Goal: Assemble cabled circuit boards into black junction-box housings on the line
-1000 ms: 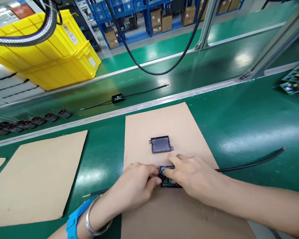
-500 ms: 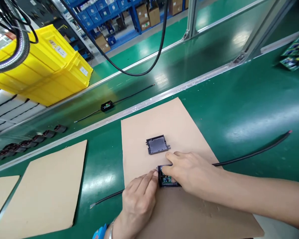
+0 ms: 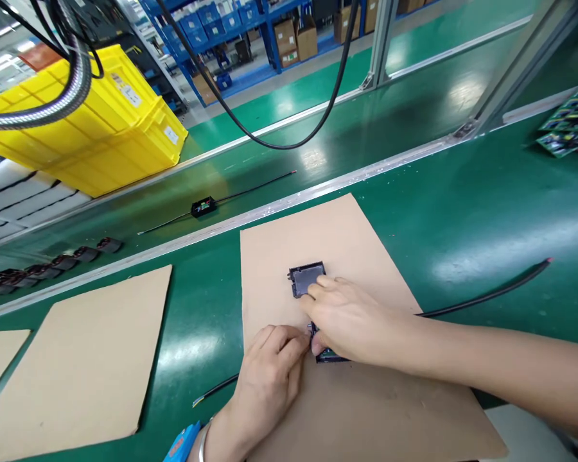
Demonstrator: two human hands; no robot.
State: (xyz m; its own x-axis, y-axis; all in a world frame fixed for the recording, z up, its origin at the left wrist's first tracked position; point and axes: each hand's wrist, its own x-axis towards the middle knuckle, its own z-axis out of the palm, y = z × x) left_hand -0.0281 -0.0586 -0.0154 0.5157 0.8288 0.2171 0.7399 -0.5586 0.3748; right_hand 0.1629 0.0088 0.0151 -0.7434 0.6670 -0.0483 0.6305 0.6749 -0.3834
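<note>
A small black case (image 3: pixel 332 359) with a green circuit board inside lies on a cardboard sheet (image 3: pixel 279 250). A black cable (image 3: pixel 491 296) runs out to the right and another cable end (image 3: pixel 216 389) comes out to the left. My left hand (image 3: pixel 272 372) is closed at the case's left end, fingertips pinched where the cable enters; the grip is partly hidden. My right hand (image 3: pixel 349 314) lies over the case, its thumb at the board and its curled fingers near the black cover (image 3: pixel 304 277) just above. What the right fingers touch is hidden.
Another cardboard sheet (image 3: pixel 96 359) lies at the left. Beyond the metal rail (image 3: pixel 318 191) sit a cased board with cables (image 3: pixel 203 206) and a row of dark parts (image 3: pixel 62 262). Yellow crates (image 3: pixel 125 135) stand at the back left; circuit boards (image 3: pixel 571 125) lie far right.
My right hand has moved up a little toward the cover and now overlaps its right side. My left hand stays at the case's left end, its fingers more curled. The view has shifted slightly.
</note>
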